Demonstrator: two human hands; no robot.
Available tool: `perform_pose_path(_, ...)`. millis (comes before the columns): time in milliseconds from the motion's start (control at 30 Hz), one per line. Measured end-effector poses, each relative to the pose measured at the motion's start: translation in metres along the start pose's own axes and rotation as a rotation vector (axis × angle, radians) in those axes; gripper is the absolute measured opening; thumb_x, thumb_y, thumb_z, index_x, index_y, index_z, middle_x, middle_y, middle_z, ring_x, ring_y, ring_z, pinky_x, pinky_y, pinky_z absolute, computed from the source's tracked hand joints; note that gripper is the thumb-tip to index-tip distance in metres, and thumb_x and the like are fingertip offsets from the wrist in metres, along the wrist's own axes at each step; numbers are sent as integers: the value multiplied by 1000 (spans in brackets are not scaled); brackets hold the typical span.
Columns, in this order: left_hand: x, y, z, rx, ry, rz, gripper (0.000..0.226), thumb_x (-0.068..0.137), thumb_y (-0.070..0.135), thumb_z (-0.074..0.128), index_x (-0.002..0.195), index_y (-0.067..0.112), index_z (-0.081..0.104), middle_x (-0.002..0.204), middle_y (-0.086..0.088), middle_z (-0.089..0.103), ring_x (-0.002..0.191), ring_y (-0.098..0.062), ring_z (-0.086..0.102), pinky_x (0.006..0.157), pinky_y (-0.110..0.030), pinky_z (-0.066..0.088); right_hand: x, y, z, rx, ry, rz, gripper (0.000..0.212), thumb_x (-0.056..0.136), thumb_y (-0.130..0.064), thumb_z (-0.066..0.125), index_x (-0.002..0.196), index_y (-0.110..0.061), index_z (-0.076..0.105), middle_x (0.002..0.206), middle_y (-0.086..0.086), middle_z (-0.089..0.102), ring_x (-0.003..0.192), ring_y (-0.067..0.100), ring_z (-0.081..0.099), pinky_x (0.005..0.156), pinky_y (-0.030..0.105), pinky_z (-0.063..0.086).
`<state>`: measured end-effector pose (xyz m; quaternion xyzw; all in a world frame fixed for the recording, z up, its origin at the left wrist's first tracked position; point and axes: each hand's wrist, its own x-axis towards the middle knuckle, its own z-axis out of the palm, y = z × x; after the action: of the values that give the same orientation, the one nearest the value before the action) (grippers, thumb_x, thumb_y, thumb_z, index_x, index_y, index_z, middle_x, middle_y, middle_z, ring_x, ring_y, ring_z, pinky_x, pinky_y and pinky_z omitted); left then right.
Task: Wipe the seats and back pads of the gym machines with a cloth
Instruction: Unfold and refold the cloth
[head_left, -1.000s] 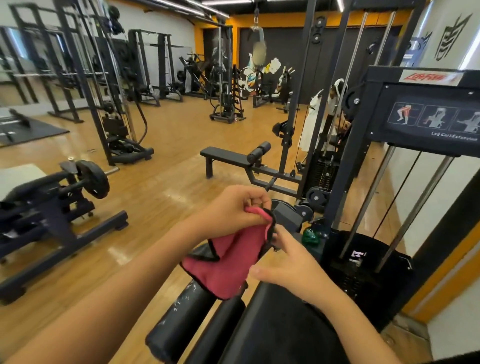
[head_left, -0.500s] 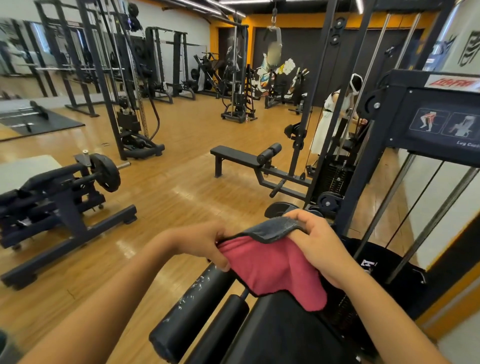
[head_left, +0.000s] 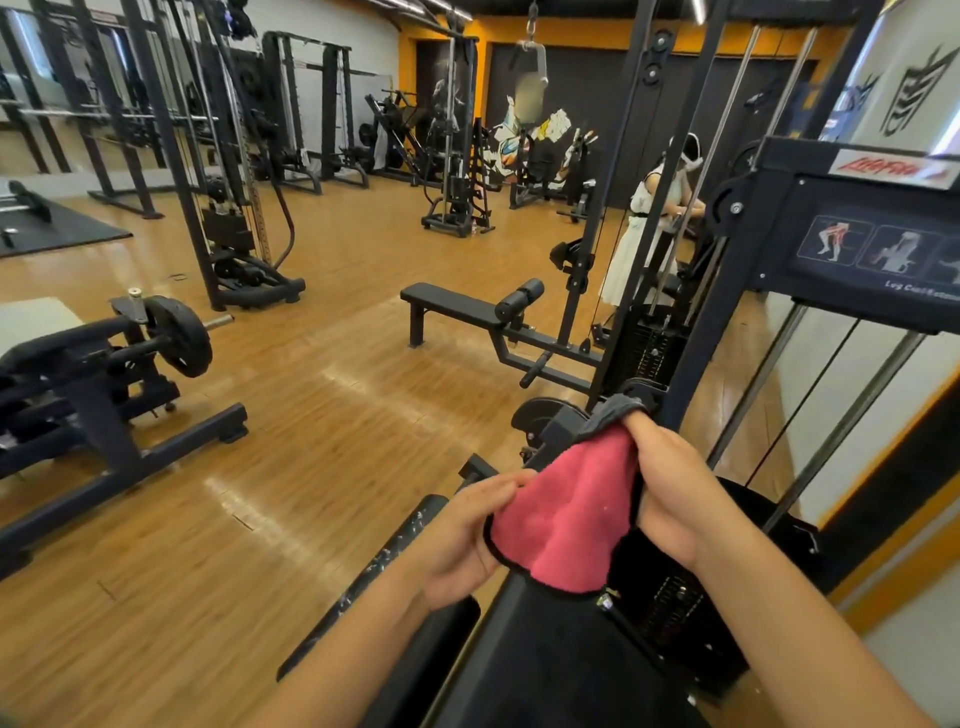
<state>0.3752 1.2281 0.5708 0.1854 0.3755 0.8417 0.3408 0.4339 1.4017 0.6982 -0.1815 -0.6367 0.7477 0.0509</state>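
While held above the black machine pad (head_left: 545, 660): pink cloth (head_left: 566, 519) stretched between both hands. Left hand (head_left: 462, 540) fingers pinching its left edge; right hand (head_left: 670, 493) fingers curled round its right edge.

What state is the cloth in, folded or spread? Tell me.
Spread. The cloth hangs as one open pink sheet between the left hand and right hand, above the black pad, not touching it.

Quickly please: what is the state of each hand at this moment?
Left hand: closed, pinching the lower left edge of the pink cloth.
Right hand: closed, gripping the upper right part of the same cloth.
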Motion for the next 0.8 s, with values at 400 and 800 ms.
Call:
perform_pose_path(400,6,68,27,776,54,400,75,90,-1,71,152,32,45,102,-9,70,89,-37,69,83,-57,58,-31,-28,-65,-445,-276,-832,63,82,29,44,96,-24,75,101,-2,67,100,18,63,83,22,50)
perform_pose_path(800,38,28,62,548,-108,171,33,84,27,69,107,5,78,98,-13,74,94,-25,71,79,-31,56,-39,-18,-120,-308,89,-439,29,100,-5,46,101,-26,67,90,-2,71,87,19,67,62,29,53)
